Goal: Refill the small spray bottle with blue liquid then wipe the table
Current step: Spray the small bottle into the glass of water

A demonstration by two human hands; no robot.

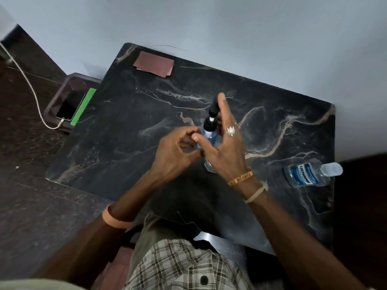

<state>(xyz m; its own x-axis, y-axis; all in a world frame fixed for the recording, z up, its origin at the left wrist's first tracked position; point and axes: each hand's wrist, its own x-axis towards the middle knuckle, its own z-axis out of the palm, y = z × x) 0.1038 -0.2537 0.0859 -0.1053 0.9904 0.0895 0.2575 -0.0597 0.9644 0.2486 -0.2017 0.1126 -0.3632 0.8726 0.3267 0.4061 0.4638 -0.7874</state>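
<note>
Closest to my view, at the bottom of the frame, a plaid shirt (184,266) is cut off by the edge. Both forearms reach up from it onto the dark marbled table (125,126).

At mid-frame the left hand (176,153) curls its fingers in against the left side of the small spray bottle (209,132). I cannot tell whether they truly grip it, since the right thumb covers the contact. The right hand (226,151) is spread wide with its fingers straight, and its palm hides most of the bottle's body. Blue liquid shows near the neck, and the black spray head (214,105) rises beside the index finger.

At right lies a Listerine bottle (303,173), on its side near the table edge. Farther up, a reddish-brown cloth (155,63) lies by the wall. At upper left a phone (67,108) on a white cable (31,86) is dim.
</note>
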